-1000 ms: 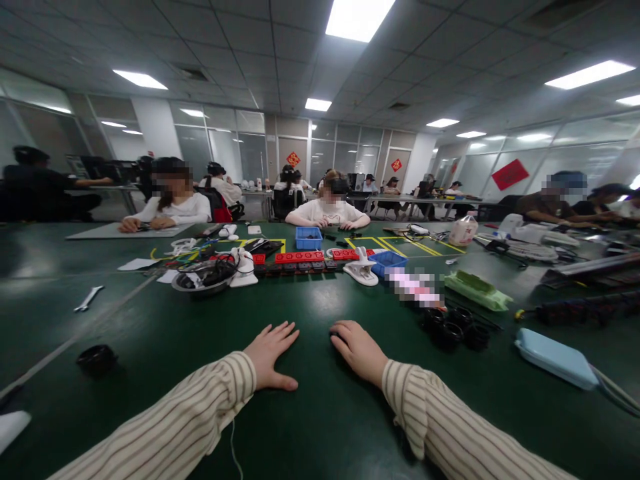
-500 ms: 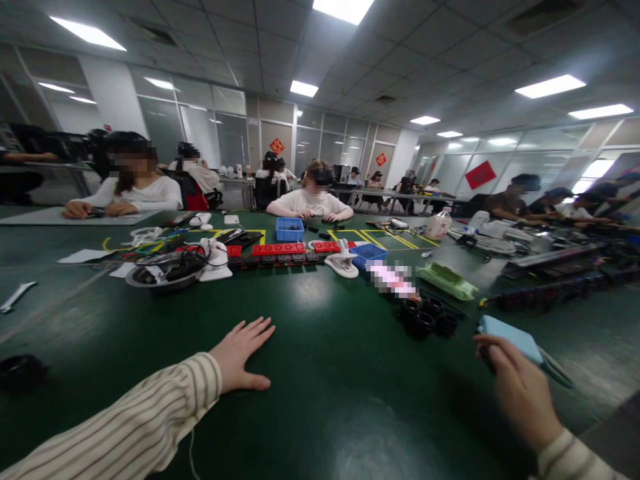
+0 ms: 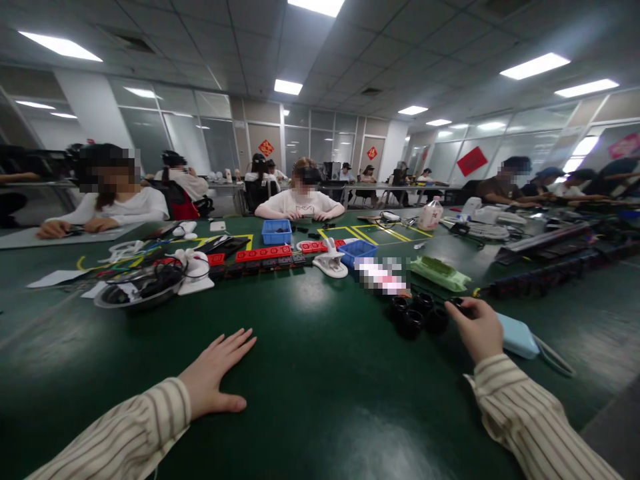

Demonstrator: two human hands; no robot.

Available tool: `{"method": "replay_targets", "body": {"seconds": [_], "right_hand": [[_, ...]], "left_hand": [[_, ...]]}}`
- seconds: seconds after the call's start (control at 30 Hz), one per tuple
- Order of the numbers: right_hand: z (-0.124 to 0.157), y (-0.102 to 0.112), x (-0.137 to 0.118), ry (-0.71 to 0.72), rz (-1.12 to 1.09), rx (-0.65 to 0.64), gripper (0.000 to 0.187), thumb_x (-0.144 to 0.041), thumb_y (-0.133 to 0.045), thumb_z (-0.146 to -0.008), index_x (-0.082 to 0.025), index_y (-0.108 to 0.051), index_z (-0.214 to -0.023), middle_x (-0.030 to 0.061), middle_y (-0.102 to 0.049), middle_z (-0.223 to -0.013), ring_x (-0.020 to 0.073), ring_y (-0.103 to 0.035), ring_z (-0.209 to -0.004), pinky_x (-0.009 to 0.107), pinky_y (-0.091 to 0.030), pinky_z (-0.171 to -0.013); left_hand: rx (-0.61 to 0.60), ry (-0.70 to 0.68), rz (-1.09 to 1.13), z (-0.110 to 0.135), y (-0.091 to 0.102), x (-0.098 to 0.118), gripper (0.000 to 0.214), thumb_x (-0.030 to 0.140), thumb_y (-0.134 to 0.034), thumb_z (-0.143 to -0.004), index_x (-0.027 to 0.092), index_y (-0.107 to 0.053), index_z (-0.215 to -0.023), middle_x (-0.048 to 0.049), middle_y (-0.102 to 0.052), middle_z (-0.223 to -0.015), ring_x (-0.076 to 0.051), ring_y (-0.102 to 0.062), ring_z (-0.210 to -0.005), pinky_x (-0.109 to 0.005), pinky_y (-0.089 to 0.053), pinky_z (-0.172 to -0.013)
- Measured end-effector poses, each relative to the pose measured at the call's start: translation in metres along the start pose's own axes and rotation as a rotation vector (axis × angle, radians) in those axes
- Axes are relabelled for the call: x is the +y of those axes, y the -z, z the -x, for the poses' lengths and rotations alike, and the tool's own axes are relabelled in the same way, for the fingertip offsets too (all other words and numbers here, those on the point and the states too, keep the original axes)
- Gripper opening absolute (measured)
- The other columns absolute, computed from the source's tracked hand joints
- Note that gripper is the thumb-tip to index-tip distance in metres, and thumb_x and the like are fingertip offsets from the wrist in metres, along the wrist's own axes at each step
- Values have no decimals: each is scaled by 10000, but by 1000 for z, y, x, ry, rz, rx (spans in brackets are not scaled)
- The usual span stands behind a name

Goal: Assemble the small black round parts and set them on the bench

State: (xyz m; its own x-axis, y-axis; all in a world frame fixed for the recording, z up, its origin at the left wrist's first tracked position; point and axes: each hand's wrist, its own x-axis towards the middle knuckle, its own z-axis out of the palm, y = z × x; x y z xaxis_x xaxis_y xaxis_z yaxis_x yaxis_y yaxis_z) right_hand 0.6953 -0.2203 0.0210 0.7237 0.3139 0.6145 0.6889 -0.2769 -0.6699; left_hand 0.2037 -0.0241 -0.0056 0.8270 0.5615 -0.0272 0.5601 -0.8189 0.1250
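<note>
My left hand [image 3: 217, 373] lies palm down on the green table [image 3: 300, 373], fingers and thumb spread, holding nothing. At the right, my right hand [image 3: 477, 327] is closed in a pinch on a small black round piece [image 3: 461, 305], mostly hidden by the fingers. Just left of that hand stands a cluster of black round cup-like pieces [image 3: 414, 323]. Behind my right hand, partly covered by it, is a light blue case [image 3: 518, 335] with a strap. A green soft packet [image 3: 440, 273] lies beyond the cluster.
Farther back sit a metal bowl [image 3: 135, 297] with dark items, a white clip stand [image 3: 330, 260], a row of red blocks [image 3: 265, 255] and two blue bins, one of them a blue bin [image 3: 277, 232]. Several people sit around, one person [image 3: 300, 200] directly opposite.
My right hand has moved left and away from me, from in front of the light blue case to beside the black cluster. My left hand keeps its spread pose; the view has shifted slightly.
</note>
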Motion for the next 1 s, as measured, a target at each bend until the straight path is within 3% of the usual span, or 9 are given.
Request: {"method": "replay_targets", "body": {"seconds": [0.27,0.43,0.53,0.67,0.73,0.8,0.9,1.0], "right_hand": [[1,-4,-1,-41,35,-307,462,-569,-570,-528,-176,-534,-769,79,-612,-837,248,-570,-780,390,-430,-727],[3,-5,3,4,67,-345,472,-527,-575,-524,-171,-515,-829,88,-593,-867,260,-565,-812,398,-434,-741],[3,2,-1,60,81,-247,497,-553,-534,-574,-162,-506,-880,100,-568,-883,257,-551,-812,399,-428,-745],[11,8,-19,212,149,133,443,-541,-398,-725,-141,-519,-872,113,-526,-809,276,-511,-820,437,-398,-779],[26,3,-37,375,153,177,398,-501,-393,-764,-137,-525,-856,121,-522,-803,280,-507,-823,447,-397,-780],[52,-10,-66,596,94,68,321,-448,-425,-785,-152,-526,-857,127,-538,-864,280,-513,-861,443,-407,-780],[108,-33,-134,938,-29,-310,156,-292,-474,-796,-201,-530,-910,95,-538,-981,247,-513,-926,418,-416,-795],[168,-50,-234,1212,-188,-645,153,-224,-460,-772,-232,-528,-909,39,-543,-1043,212,-497,-980,413,-377,-903]], "left_hand": [[7,0,-7,1,-2,-2,983,791,-440,-617,244,-203,-1399,-84,-178,-1467,-318,-200,-1334,-536,-177,-1066],[-6,8,-15,1,1,2,996,799,-435,-609,230,-215,-1396,-95,-181,-1464,-315,-199,-1335,-537,-174,-1067],[-12,19,-3,1,5,5,997,794,-439,-613,213,-226,-1394,-98,-182,-1464,-322,-193,-1334,-538,-170,-1069],[-39,36,10,0,13,14,1023,794,-458,-598,181,-243,-1388,-103,-177,-1464,-311,-177,-1341,-531,-157,-1074],[-48,49,11,1,17,18,941,755,-434,-662,183,-248,-1386,-96,-181,-1465,-293,-168,-1346,-521,-156,-1076],[-45,64,16,1,22,22,873,702,-434,-712,173,-255,-1383,-100,-189,-1464,-281,-167,-1347,-511,-154,-1080],[-36,63,33,4,26,27,868,679,-450,-720,144,-266,-1378,-121,-205,-1458,-294,-185,-1340,-514,-156,-1075],[-27,46,32,7,29,30,847,665,-407,-753,102,-273,-1372,-132,-218,-1451,-315,-191,-1332,-513,-154,-1069]]}}
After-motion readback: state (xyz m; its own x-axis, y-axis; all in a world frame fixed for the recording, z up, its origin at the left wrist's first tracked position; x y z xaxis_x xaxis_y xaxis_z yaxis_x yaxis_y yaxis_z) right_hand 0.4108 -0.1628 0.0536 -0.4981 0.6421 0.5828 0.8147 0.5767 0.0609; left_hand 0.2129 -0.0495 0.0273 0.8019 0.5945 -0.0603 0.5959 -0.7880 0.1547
